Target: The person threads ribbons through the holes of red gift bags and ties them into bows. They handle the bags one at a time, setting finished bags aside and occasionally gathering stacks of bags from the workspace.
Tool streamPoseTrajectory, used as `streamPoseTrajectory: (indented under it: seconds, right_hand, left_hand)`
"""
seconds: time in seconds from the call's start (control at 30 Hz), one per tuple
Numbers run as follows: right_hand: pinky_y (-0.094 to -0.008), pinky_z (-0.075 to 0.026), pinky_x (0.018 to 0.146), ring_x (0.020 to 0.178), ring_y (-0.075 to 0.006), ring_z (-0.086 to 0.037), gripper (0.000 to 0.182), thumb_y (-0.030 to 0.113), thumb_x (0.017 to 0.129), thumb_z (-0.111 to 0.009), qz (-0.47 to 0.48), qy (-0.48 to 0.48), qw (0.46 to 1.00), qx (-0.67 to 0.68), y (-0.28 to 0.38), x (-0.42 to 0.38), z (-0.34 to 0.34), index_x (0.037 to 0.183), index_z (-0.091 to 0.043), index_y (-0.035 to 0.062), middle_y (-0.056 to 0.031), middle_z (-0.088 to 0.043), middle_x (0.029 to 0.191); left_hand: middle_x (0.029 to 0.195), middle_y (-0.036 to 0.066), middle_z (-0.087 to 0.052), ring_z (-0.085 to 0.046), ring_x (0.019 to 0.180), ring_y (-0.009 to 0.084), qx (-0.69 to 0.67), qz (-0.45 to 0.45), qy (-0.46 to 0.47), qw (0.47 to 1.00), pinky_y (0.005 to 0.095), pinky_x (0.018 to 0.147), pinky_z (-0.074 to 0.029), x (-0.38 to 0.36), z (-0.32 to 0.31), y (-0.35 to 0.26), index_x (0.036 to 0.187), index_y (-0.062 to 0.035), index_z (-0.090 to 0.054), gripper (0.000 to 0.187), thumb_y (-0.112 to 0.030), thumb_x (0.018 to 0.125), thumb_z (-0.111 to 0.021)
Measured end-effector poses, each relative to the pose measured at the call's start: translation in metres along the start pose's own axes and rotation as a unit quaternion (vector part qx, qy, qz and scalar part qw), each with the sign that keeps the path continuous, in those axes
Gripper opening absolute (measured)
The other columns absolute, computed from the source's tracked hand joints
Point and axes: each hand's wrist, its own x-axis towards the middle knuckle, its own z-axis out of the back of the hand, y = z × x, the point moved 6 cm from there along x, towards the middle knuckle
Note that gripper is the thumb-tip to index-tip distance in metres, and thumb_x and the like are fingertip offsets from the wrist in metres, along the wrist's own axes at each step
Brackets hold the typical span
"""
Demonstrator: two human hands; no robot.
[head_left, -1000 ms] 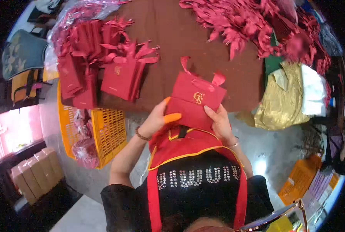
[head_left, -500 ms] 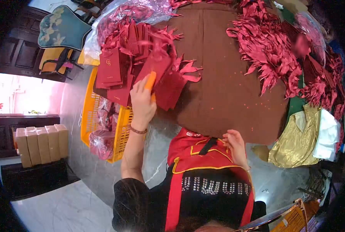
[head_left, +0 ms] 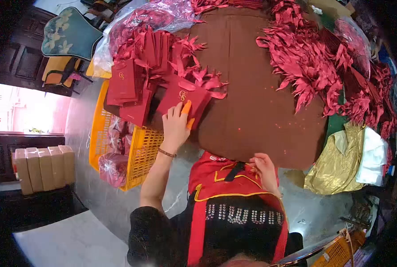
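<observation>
My left hand (head_left: 176, 128), with orange covers on two fingertips, lies with its fingers flat on the top of a dark red gift bag (head_left: 194, 93). That bag has a gold monogram and tops a small pile at the table's left edge; red ribbons spread from its far end. Just left of it, more red bags (head_left: 123, 82) lie overlapped and stacked. My right hand (head_left: 266, 172) hovers before the red apron (head_left: 220, 173) at the table's near edge, loosely curled with fingers apart, nothing visible in it.
The brown table (head_left: 256, 120) has scattered red specks. A heap of red ribboned bags (head_left: 305, 66) covers its right side. A yellow crate (head_left: 138, 164) with wrapped bundles stands at the left. A gold bag (head_left: 336, 162) hangs at the right edge; cartons (head_left: 42, 167) stand far left.
The bag held slightly raised by my left hand now lies on the pile, monogram showing. My left hand has shifted right and nearer me, its fingers flatter. My right hand has hardly moved.
</observation>
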Motion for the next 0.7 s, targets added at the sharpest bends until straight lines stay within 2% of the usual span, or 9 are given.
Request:
streamPoseTrajectory:
  seconds: [0.17,0.23,0.4,0.43,0.57,0.6,0.63,0.67,0.7]
  right_hand:
    - [-0.0244,-0.047,0.071,0.085,-0.0131,-0.058,0.026,0.016,0.09,-0.053,0.009,0.0,0.999,-0.052,0.001,-0.002,-0.002,0.112,-0.049,0.0036,-0.0076,-0.06,0.097]
    - [-0.0243,-0.046,0.071,0.085,-0.0126,-0.057,0.027,0.018,0.09,-0.053,0.005,0.012,0.998,-0.056,0.009,-0.007,-0.006,0.113,-0.048,0.0036,-0.0072,-0.06,0.098]
    - [-0.0233,-0.046,0.072,0.085,-0.0106,-0.056,0.026,0.02,0.091,-0.052,0.027,0.037,0.999,-0.025,0.007,-0.004,-0.005,0.111,-0.048,0.0041,-0.0053,-0.06,0.095]
    - [-0.0233,-0.046,0.072,0.085,-0.0106,-0.056,0.026,0.02,0.091,-0.052,0.033,0.03,0.999,-0.021,0.008,-0.004,-0.004,0.111,-0.048,0.0041,-0.0053,-0.06,0.095]
    - [-0.0231,-0.045,0.071,0.084,-0.0099,-0.055,0.026,0.02,0.091,-0.052,0.028,0.06,0.998,-0.007,0.004,0.001,-0.004,0.111,-0.049,0.004,-0.005,-0.06,0.094]
    - [-0.0231,-0.046,0.071,0.084,-0.0098,-0.055,0.026,0.02,0.091,-0.052,0.021,0.061,0.998,-0.012,0.005,0.0,-0.005,0.111,-0.049,0.004,-0.0051,-0.06,0.094]
    - [-0.0231,-0.046,0.072,0.084,-0.0097,-0.055,0.026,0.02,0.091,-0.052,0.016,0.062,0.998,-0.016,0.007,0.0,-0.005,0.111,-0.049,0.0041,-0.0051,-0.061,0.095]
    - [-0.0231,-0.046,0.072,0.084,-0.0097,-0.055,0.026,0.02,0.091,-0.052,0.019,0.063,0.998,-0.014,0.008,0.0,-0.004,0.111,-0.049,0.0041,-0.0051,-0.061,0.095]
    - [-0.0233,-0.046,0.072,0.084,-0.0097,-0.055,0.026,0.02,0.091,-0.052,0.021,0.063,0.998,-0.008,0.008,-0.001,-0.002,0.111,-0.049,0.004,-0.0053,-0.061,0.095]
  left_hand:
    - [0.122,0.015,-0.048,-0.046,0.108,0.0328,-0.041,0.023,0.051,0.998,0.0436,0.086,-0.038,0.008,0.008,-0.002,0.126,-0.0086,-0.045,0.057,-0.031,0.078,-0.065]
    - [0.124,0.016,-0.047,-0.046,0.111,0.0326,-0.075,0.025,0.031,0.996,0.044,0.087,-0.037,0.01,0.006,0.002,0.125,-0.0084,-0.047,0.054,-0.031,0.078,-0.064]
    - [0.117,0.013,-0.054,-0.052,0.102,0.031,-0.003,0.003,-0.142,0.99,0.041,0.087,-0.038,0.022,0.04,-0.026,0.119,-0.006,-0.052,0.041,-0.018,0.081,-0.062]
    - [0.117,0.013,-0.054,-0.052,0.102,0.031,-0.008,-0.006,-0.144,0.99,0.041,0.087,-0.038,0.03,0.042,-0.035,0.119,-0.006,-0.052,0.041,-0.018,0.081,-0.062]
    - [0.1,0.011,-0.061,-0.055,0.095,0.0277,-0.251,-0.09,-0.086,0.96,0.0374,0.083,-0.042,0.066,0.033,-0.086,0.107,-0.0055,-0.059,0.029,-0.011,0.079,-0.063]
    - [0.098,0.011,-0.062,-0.056,0.092,0.0274,-0.246,-0.12,-0.096,0.957,0.0374,0.081,-0.042,0.072,0.031,-0.107,0.106,-0.0054,-0.059,0.028,-0.011,0.079,-0.063]
    - [0.096,0.011,-0.063,-0.057,0.089,0.0282,-0.279,-0.12,-0.048,0.952,0.0377,0.079,-0.043,0.084,0.017,-0.122,0.105,-0.0056,-0.059,0.027,-0.012,0.079,-0.063]
    - [0.094,0.013,-0.063,-0.058,0.087,0.0304,-0.292,-0.153,-0.077,0.941,0.0384,0.076,-0.045,0.09,0.015,-0.141,0.104,-0.0057,-0.059,0.027,-0.012,0.078,-0.063]
    - [0.091,0.013,-0.063,-0.059,0.085,0.0314,-0.302,-0.159,-0.058,0.938,0.0388,0.075,-0.046,0.097,0.006,-0.158,0.104,-0.0059,-0.06,0.026,-0.012,0.079,-0.063]
